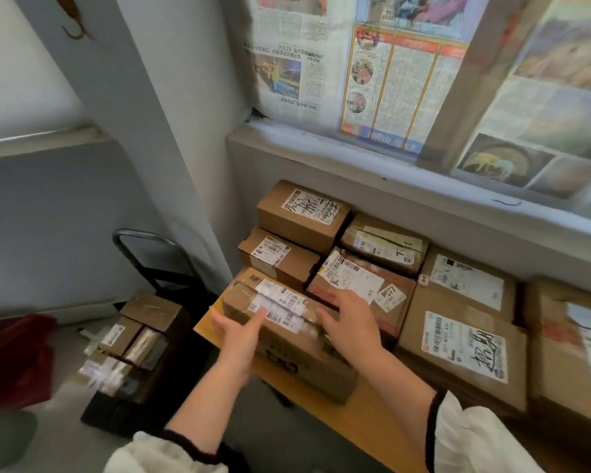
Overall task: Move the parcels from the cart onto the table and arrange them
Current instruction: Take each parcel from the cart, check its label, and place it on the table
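From the head camera, everything sits around the long taped parcel (287, 343), which lies slantwise on the wooden table (372, 425), close to the table's left edge.

My left hand (239, 331) rests at the parcel's near left end. The fingers are straight, the forefinger lying flat on the white labels, and nothing is clasped. My right hand (350, 322) lies over the parcel's far right side with the fingers spread and loose, touching the top and not gripping it. White sleeves with dark cuffs show at both wrists.

Just behind the long parcel stands a small labelled box (277, 257). Behind that one is a box with a handwritten label (302, 216). To the right of the long parcel, touching it, lies a reddish parcel (359, 288) with several stickers. Farther right is a big box with scrawled writing (464, 349), and beyond it another large carton (567, 343), which is blurred.

Left of the long parcel and lower, on the floor, stands the cart (99, 414) with its metal handle (144, 250) upright. More small parcels (130, 339) are stacked on it. A dark red bag (14, 353) lies farther left.

Above and behind the long parcel, newspaper sheets (389, 80) cover the window.
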Tool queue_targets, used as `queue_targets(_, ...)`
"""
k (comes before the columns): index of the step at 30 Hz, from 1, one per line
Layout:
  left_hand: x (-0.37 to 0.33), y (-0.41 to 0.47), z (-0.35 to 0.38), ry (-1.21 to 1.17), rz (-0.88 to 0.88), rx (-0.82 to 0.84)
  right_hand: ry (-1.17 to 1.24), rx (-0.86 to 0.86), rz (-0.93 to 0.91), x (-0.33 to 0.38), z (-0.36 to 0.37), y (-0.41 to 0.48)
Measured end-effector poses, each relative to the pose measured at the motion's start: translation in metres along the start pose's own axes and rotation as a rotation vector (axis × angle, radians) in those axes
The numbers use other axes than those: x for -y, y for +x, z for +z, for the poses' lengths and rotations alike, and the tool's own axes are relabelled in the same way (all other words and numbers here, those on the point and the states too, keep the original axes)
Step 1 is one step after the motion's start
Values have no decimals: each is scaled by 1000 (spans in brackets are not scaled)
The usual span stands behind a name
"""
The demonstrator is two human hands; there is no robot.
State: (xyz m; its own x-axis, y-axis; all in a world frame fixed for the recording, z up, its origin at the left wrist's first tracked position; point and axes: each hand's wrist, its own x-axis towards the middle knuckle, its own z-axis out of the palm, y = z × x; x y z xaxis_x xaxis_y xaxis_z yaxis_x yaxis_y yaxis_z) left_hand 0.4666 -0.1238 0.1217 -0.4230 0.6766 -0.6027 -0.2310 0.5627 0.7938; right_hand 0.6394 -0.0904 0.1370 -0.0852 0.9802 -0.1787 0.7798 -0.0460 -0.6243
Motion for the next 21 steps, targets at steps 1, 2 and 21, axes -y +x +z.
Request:
queue_targets(1, -15, 15, -11, 135, 91, -61, -3, -70, 22, -5, -4, -12)
queue_targets(2, -28, 32, -23, 266, 169, -71, 17, -100, 77, -9, -7, -25)
queue_targets(21, 8, -39, 75, 794, 235, 547, 665, -179, 779, -153, -87, -163)
